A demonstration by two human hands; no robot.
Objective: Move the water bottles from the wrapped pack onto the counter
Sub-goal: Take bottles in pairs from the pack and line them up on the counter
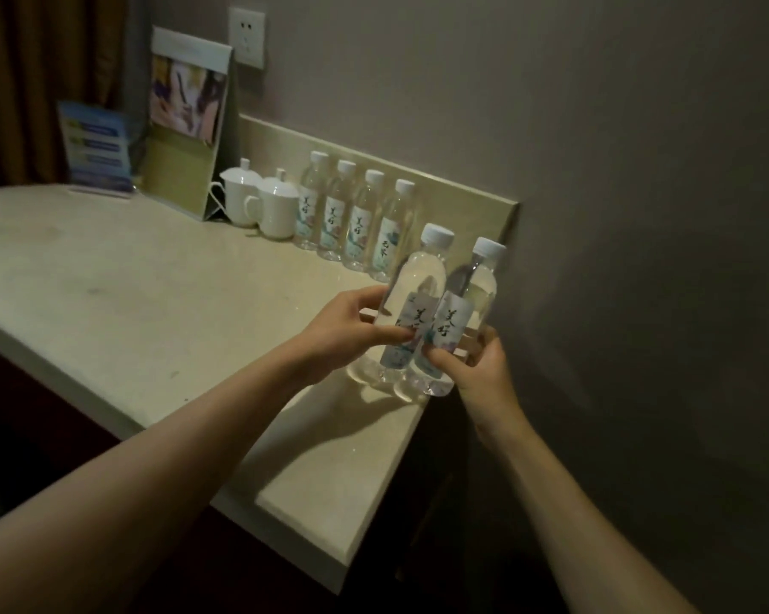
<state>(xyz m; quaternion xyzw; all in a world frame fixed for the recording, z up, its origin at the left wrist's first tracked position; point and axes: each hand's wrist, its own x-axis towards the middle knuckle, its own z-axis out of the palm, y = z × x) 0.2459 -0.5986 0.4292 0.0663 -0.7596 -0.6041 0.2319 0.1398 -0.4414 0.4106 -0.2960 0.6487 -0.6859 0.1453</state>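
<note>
While my left hand (351, 330) pinches the left bottle (407, 310) and my right hand (471, 361) curls round the right bottle (458, 321), both stand tilted at the surface (108, 277) edge, at five o'clock from the row of four bottles (356, 214). I think I should stand them straight, slide them toward eleven o'clock to join the row, keep labels forward, and let go gently so none tips.
</note>
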